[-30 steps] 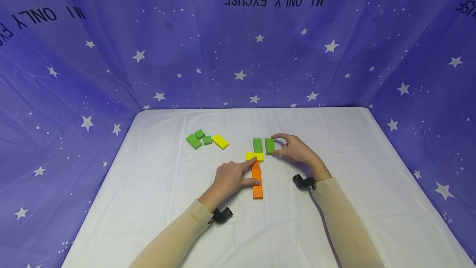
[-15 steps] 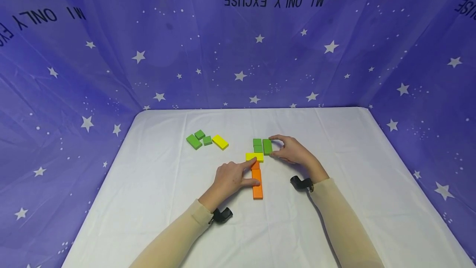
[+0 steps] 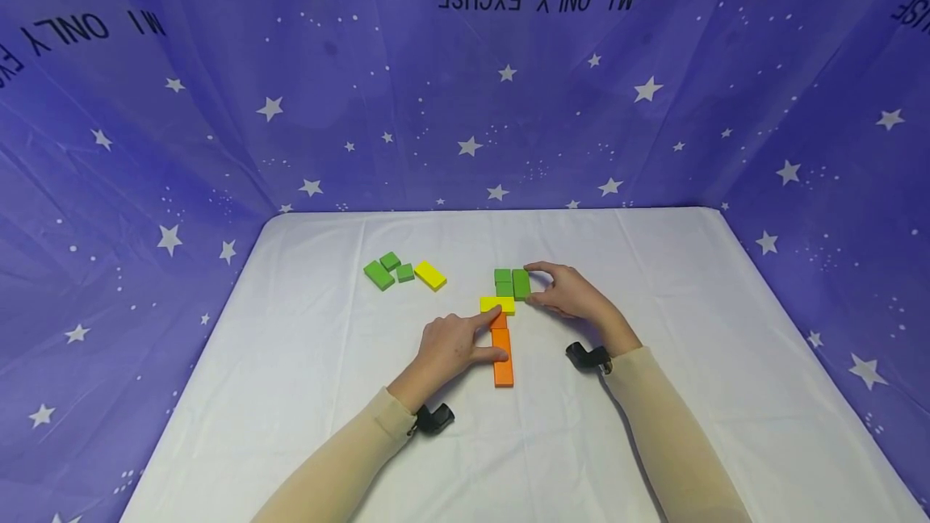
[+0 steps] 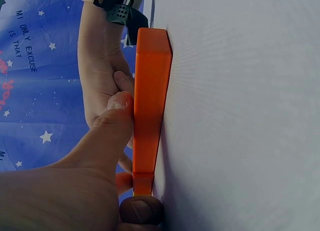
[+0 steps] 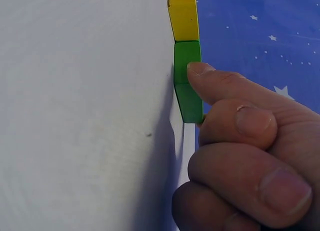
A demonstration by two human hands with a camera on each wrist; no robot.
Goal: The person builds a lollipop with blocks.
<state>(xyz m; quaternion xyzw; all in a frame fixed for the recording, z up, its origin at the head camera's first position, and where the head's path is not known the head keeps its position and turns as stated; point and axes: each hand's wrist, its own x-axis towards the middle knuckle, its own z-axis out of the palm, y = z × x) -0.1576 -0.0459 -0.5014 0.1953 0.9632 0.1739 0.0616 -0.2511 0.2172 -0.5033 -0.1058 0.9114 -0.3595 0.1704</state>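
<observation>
In the head view my left hand rests its index fingertip on the yellow block and its thumb on the long orange block. A small orange block sits between those two, partly under the finger. My right hand pinches a green rectangular block between thumb and index finger. It stands right beside two small green blocks, above the yellow one. The left wrist view has the thumb along the orange block's side; in the right wrist view a thumb touches the green block.
On the left of the white-covered table lie a green rectangular block, two small green blocks and a yellow block. A purple star-patterned curtain encloses the back and sides. Each wrist carries a black camera.
My right hand has slid the green rectangular block left, up against the small green blocks. The left hand has stayed in place on the yellow and orange blocks.
</observation>
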